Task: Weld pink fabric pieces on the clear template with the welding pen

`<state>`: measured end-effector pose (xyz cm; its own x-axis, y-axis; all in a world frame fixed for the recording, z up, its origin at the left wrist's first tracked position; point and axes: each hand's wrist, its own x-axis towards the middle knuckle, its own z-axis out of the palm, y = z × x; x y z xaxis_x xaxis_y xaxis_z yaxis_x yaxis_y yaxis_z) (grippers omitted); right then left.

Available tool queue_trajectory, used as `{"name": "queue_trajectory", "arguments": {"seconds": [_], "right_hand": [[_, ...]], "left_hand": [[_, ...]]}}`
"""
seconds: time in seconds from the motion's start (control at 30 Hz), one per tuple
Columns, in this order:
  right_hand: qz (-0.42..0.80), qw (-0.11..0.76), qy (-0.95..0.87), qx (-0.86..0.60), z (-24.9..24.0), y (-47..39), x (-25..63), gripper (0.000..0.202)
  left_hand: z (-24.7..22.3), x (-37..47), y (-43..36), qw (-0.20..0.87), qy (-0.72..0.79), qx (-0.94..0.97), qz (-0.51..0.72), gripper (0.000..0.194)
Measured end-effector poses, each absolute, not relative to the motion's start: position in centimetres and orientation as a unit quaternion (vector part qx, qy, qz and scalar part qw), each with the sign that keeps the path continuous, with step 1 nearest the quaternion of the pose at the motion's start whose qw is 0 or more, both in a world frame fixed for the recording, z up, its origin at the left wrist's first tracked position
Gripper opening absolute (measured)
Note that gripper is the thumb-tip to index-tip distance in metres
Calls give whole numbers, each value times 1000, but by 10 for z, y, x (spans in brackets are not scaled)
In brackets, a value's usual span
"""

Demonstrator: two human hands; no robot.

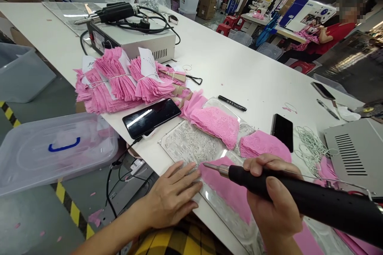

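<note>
My right hand (275, 195) is wrapped around a thick black handheld tool (251, 179) with a slim metal tip, like a soldering iron or ultrasonic pen. The tip points left, over the upper left corner of a flat pink fabric piece (226, 187). That piece lies on a clear plastic template (209, 197) at the table's near edge. My left hand (176, 193) lies flat with fingers stretched, its fingertips at the template's left side beside the fabric corner. Just beyond are a stack of pink lace pieces (215, 125) and a second pink stack (265, 144).
Bundled pink fabric pieces (119, 79) lie before a grey box (143, 42) bearing a similar black tool (115, 12). A phone (152, 117), a black marker (232, 103) and another phone (282, 131) lie around. Green elastic bands (312, 149) sit by a second grey box (356, 151).
</note>
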<state>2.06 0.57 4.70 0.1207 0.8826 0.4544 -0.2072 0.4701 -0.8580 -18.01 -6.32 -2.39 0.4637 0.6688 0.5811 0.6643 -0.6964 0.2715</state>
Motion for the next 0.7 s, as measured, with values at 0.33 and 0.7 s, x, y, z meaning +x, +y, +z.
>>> {"name": "queue_trajectory", "arguments": {"seconds": [0.33, 0.7], "right_hand": [[405, 665, -544, -314, 45, 5, 18, 7], [396, 709, -482, -328, 58, 6, 31, 12]], "left_hand": [[-25, -179, -63, 4, 391, 855, 340, 30], [-24, -184, -66, 2, 383, 853, 355, 28]]}}
